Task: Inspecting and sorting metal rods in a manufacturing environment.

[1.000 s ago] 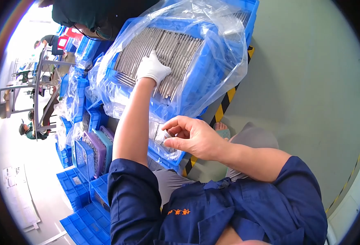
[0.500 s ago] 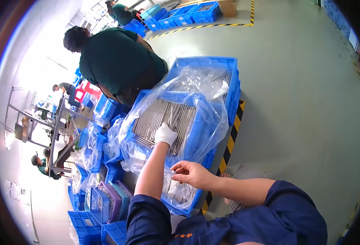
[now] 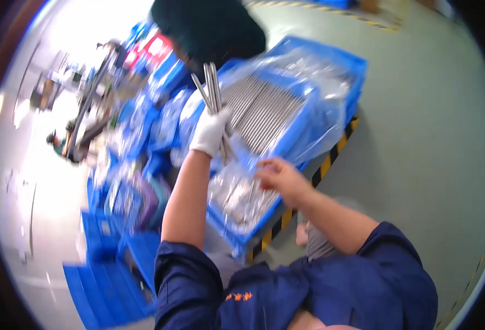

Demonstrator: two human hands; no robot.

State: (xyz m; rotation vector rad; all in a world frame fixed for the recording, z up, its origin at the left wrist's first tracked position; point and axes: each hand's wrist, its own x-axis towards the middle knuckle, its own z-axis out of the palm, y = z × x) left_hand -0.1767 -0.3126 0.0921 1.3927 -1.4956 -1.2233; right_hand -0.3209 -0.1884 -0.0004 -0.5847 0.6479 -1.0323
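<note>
The gloved left hand (image 3: 210, 131) is clutching a small bunch of metal rods (image 3: 212, 88), fingers wrapped round their lower ends, so the rods are standing nearly upright above the near left corner of the far blue crate (image 3: 330, 55), their long axis pointing away from the person. The bare right hand (image 3: 280, 177) is hovering loosely curled, holding nothing, over the bagged parts in the nearer crate (image 3: 242, 242), just below the bunch.

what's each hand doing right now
Left hand, in a white glove: closed around a bunch of metal rods.
Right hand, bare: over the plastic-lined blue crate; too blurred to tell its grip.
</note>
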